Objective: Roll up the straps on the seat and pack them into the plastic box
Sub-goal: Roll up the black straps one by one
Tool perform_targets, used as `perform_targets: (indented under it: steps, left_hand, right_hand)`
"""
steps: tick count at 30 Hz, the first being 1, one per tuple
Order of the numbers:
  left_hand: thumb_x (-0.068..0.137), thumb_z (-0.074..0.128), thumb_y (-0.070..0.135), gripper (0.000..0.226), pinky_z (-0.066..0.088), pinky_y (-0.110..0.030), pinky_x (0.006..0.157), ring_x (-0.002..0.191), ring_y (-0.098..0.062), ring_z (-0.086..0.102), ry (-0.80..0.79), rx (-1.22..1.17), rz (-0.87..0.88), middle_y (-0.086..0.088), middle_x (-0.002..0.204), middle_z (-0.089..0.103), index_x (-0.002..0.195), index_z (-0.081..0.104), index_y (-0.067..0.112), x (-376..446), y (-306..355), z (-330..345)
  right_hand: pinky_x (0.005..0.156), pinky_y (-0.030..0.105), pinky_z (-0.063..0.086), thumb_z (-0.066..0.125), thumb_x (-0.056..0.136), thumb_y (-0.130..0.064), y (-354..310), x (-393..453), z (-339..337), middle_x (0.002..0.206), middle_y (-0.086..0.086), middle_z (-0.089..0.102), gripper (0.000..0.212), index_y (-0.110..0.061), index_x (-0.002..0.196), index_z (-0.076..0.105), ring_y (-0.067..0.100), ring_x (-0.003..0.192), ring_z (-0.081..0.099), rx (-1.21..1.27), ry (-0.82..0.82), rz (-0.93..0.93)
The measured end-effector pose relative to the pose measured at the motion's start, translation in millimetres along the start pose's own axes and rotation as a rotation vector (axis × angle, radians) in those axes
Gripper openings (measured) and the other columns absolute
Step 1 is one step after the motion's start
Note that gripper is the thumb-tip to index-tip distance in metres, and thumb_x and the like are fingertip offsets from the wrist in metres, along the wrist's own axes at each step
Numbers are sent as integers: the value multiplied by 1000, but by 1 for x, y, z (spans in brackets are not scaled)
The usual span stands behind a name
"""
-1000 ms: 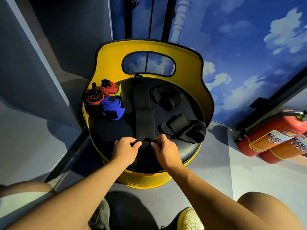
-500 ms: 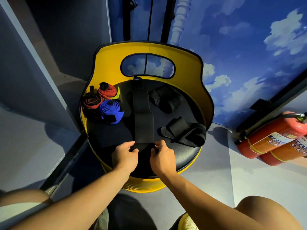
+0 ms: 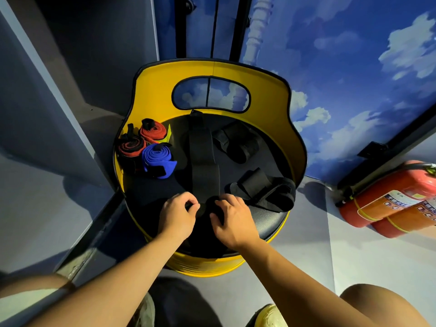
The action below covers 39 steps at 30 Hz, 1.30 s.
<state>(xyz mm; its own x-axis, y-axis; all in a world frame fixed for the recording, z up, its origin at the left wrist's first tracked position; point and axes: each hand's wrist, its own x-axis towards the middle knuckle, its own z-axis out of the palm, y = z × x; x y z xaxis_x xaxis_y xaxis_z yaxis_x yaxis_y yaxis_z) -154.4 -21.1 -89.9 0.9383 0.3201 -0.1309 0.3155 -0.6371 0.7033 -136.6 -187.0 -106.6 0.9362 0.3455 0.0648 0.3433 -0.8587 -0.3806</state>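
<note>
Strap: black strap (image 3: 204, 161) flat along seat (image 3: 266, 223), near end rolled | hands: left hand (image 3: 177, 214) and right hand (image 3: 232, 219) pinch roll | handling: likely soft, light, springs loose; grip roll at both edges | box: unseen

Themed indoor venue (cloud mural (image 3: 342, 67), fire extinguishers (image 3: 387, 199))

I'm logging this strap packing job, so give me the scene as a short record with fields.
Surface: round black cushion of yellow barrel seat
Being rolled: long flat black strap, near end
Left hand: fingers curled on roll
Right hand: fingers curled on roll
Rolled already: blue strap roll, two red-and-black strap rolls
Loose: two crumpled black straps
Plastic box: not seen
</note>
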Motion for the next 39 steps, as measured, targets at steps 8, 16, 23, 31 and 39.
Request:
perform_targets:
  steps: [8, 16, 23, 31, 39]
  left_hand:
    - [84, 71, 35, 29, 47, -26, 81, 105, -18, 57, -118, 39, 74, 6, 104, 66, 112, 64, 38, -6, -10, -5]
    - [89, 74, 17, 42, 52, -34, 93, 116, -20, 60, -155, -4, 46, -1, 131, 61, 122, 52, 31, -16, -18, -4]
    - [88, 73, 34, 30, 49, -30, 88, 110, -19, 61, -171, -10, -6, 3, 115, 67, 116, 64, 31, -14, -19, -10]
    - [94, 67, 34, 32, 41, -24, 82, 114, -19, 59, -68, -67, -70, 0, 125, 65, 123, 67, 21, 6, -5, -5]
    - [89, 70, 43, 16, 42, -30, 70, 93, -21, 60, 60, -62, -27, 6, 88, 64, 86, 64, 28, 18, -8, -3]
  right_hand:
    - [93, 28, 44, 67, 92, -27, 8, 2, -6, 126, 4, 59, 51, -15, 140, 55, 24, 114, 58, 197, -51, 18]
    - [80, 36, 51, 69, 90, -29, 3, -7, -8, 106, 6, 69, 35, -19, 118, 52, 26, 98, 64, 333, -55, 184]
    - [85, 29, 50, 63, 97, -36, 4, -8, -16, 113, 8, 70, 35, -13, 123, 62, 22, 103, 65, 368, -68, 227]
    - [87, 37, 45, 62, 92, -50, 5, 19, -4, 103, 6, 66, 37, -17, 105, 73, 28, 102, 57, 138, 143, 226]
    - [84, 35, 47, 56, 98, -34, 1, 17, 2, 111, 7, 64, 30, -12, 119, 59, 26, 104, 60, 239, 90, 118]
